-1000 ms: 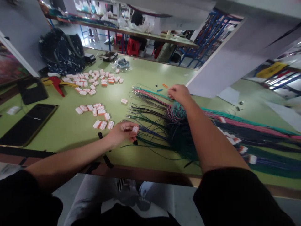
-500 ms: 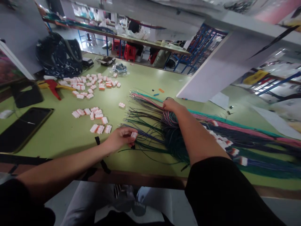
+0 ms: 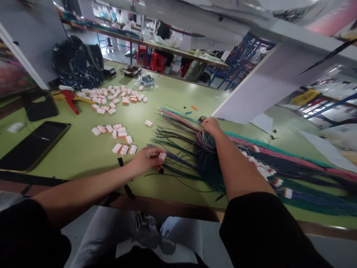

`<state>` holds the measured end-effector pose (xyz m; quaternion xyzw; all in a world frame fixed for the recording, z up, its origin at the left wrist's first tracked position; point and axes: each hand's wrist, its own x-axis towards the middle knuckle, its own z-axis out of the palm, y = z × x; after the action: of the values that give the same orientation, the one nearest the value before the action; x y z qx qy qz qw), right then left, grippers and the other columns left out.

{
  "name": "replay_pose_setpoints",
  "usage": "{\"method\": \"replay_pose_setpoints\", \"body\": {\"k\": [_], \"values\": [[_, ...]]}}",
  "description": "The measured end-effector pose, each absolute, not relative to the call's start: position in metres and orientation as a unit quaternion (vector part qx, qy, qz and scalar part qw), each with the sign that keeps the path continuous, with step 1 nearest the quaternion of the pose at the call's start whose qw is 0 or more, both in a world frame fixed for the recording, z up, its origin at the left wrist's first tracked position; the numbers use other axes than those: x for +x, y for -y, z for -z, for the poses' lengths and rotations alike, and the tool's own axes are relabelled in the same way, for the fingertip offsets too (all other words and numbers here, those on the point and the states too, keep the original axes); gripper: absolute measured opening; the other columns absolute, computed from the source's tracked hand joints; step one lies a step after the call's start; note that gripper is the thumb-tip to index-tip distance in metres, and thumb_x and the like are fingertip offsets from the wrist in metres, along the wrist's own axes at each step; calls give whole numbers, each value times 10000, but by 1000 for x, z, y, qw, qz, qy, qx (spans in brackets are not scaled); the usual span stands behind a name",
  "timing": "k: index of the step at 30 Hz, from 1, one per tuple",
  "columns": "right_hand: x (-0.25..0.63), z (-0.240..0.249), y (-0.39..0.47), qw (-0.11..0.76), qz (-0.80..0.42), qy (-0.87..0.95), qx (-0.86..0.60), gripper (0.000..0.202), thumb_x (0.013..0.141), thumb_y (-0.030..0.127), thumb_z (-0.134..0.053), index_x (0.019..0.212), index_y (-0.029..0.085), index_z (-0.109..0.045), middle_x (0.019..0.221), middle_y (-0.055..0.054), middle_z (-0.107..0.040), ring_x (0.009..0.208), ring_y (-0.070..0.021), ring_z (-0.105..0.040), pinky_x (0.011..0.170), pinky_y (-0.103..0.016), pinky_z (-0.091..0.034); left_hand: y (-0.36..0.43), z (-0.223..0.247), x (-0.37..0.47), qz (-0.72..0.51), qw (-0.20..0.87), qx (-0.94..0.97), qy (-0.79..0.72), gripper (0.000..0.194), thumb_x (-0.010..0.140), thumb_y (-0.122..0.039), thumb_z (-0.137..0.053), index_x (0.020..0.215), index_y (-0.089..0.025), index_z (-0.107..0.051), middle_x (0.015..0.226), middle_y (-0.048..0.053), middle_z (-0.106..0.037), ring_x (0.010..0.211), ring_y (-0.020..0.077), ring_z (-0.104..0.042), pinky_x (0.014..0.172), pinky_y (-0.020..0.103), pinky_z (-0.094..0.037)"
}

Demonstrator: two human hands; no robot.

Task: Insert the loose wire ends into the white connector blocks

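Observation:
Between the fingertips of my left hand point(image 3: 150, 159) is a small white and orange connector point(image 3: 162, 156), close to the tips of the dark and blue wires. My right hand point(image 3: 211, 125) is curled at the top edge of the wire bundle point(image 3: 206, 152), by the pink and teal wires; what its fingers hold is hidden. Loose wire ends fan out to the left over the green table point(image 3: 167, 89). More connectors point(image 3: 119, 130) lie in groups left of the wires, and a single connector point(image 3: 148, 123) sits apart. Under my right forearm, several connectors point(image 3: 262, 169) rest on the wires.
A black phone point(image 3: 33, 145) lies at the left, near a red and yellow tool point(image 3: 71, 99). A dark patterned bag point(image 3: 76, 63) stands at the back left. A white upright panel point(image 3: 248, 85) rises behind the wires. Small orange and blue pieces lie nearby.
The whole view has shifted slightly. My left hand still holds the connector near the wire ends, and my right hand stays at the top of the bundle, with its fingers a little more curled in.

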<state>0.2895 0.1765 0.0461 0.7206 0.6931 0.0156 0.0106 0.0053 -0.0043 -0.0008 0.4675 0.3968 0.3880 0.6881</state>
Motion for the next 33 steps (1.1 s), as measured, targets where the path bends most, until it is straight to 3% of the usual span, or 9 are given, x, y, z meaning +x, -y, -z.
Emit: {"method": "replay_pose_setpoints", "body": {"k": [3, 6, 9, 12, 17, 23, 33], "values": [[282, -49, -164, 17, -21, -684, 729, 301, 779, 234, -458, 979, 173, -675, 911, -103, -696, 832, -212, -622, 670, -270, -413, 3, 0, 5, -386, 695, 461, -394, 273, 651, -160, -703, 908, -127, -616, 663, -30, -614, 560, 96, -587, 563, 235, -494], [276, -54, -152, 3, -54, -679, 732, 319, 799, 316, -458, 1028, 204, -651, 1011, -105, -680, 937, -244, -599, 749, -313, -408, 2, -2, 6, -382, 702, 454, -393, 257, 656, -124, -686, 901, -123, -605, 626, -39, -604, 534, 92, -587, 546, 225, -491], [274, -61, -148, -94, -93, -582, 803, 375, 837, 291, -347, 1028, 178, -649, 1034, -146, -665, 948, -270, -589, 758, -355, -404, 1, -3, 6, -383, 705, 451, -391, 232, 668, -91, -662, 889, -119, -595, 589, -50, -588, 515, 89, -589, 534, 215, -489], [271, -65, -145, -201, -64, -525, 824, 351, 795, 240, -362, 987, 171, -648, 1019, -139, -663, 896, -251, -585, 723, -338, -407, -1, -3, 6, -381, 707, 453, -387, 226, 683, -80, -647, 896, -121, -583, 570, -53, -585, 507, 89, -593, 519, 204, -484], [241, -62, -122, -192, 92, -760, 613, 205, 749, 309, -482, 696, 176, -628, 721, -47, -649, 705, -178, -549, 660, -286, -403, -4, 1, 5, -376, 711, 468, -366, 228, 691, -91, -655, 900, -124, -569, 571, -55, -584, 504, 86, -602, 523, 198, -485], [214, -51, -74, -193, 263, -821, 469, 299, 717, 413, -565, 884, 183, -657, 758, -20, -659, 695, -160, -577, 676, -291, -434, -6, 0, 4, -374, 704, 456, -395, 315, 706, -89, -646, 1000, -118, -538, 605, -54, -584, 519, 97, -610, 583, 248, -516], [201, -39, -39, -240, 207, -854, 411, 143, 764, 290, -521, 750, 207, -638, 764, -29, -668, 705, -156, -577, 649, -275, -429, -9, 1, -1, -391, 719, 438, -372, 280, 717, -52, -631, 972, -115, -531, 649, -33, -602, 596, 99, -621, 613, 260, -524]]}}
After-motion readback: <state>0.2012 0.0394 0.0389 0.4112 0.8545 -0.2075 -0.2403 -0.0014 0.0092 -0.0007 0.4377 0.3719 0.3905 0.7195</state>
